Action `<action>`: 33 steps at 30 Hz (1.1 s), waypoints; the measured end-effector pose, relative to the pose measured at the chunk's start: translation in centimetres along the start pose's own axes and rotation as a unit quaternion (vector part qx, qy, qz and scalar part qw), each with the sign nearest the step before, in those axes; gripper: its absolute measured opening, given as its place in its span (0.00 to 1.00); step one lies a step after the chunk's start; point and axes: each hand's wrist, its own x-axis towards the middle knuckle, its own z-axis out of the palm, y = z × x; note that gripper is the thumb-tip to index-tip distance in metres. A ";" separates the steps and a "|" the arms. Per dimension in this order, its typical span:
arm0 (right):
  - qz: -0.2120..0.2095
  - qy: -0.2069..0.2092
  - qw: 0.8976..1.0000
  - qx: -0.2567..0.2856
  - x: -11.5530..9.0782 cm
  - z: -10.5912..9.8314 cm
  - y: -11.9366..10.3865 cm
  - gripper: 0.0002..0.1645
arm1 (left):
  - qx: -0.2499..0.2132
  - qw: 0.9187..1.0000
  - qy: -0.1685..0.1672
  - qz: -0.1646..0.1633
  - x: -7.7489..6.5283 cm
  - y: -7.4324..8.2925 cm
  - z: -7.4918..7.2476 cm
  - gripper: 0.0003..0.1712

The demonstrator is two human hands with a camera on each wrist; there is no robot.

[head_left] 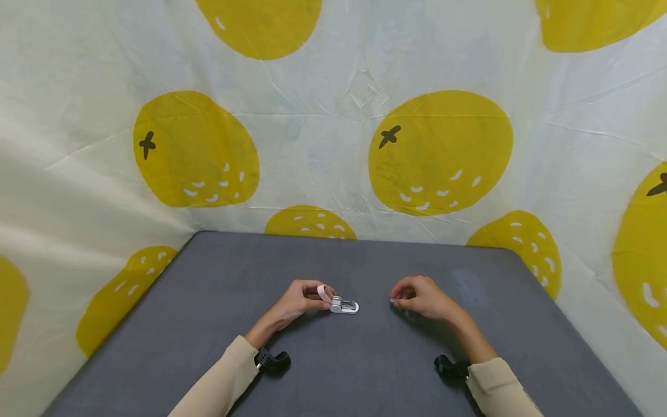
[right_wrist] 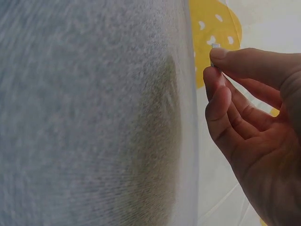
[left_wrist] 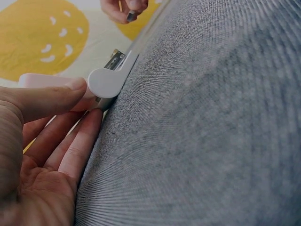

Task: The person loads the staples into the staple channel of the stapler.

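Note:
A small white stapler with a pale pink top arm lies on the grey table, its arm swung up and back so the metal staple channel shows. My left hand holds it at the hinge end. In the left wrist view the thumb is on the pink arm beside the round white hinge, fingers underneath along the cloth. To the right, my right hand pinches a short strip of staples between thumb and forefinger, just above the table. Most of the strip is hidden by the fingertips.
The table has a grey cloth surface. Behind and beside it hangs a white curtain printed with large yellow fruit. Black wrist cameras sit under both beige sleeves.

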 end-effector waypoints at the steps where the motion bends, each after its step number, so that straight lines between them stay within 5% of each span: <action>1: -0.001 0.001 1.000 -0.002 0.0 0.0 -0.1 0.09 | -0.002 1.000 -0.001 0.000 0.0 0.0 0.0 0.21; 33: -0.032 0.013 0.999 -0.025 2.6 0.8 -3.5 0.08 | 0.002 1.000 -0.009 0.011 0.1 0.1 -0.3 0.20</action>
